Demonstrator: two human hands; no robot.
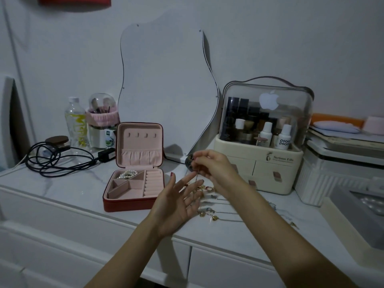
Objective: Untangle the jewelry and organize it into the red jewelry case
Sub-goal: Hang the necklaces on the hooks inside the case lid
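Both forearms reach over the white dresser [62, 196]; right of the red jewelry case [133, 169], which lies open with its lid upright, the left hand [176, 202] is spread flat, palm up, gripping nothing. Further right, the right hand [212, 167] pinches a thin chain [196, 177] hanging vertically, above the tangled jewelry [209, 210].
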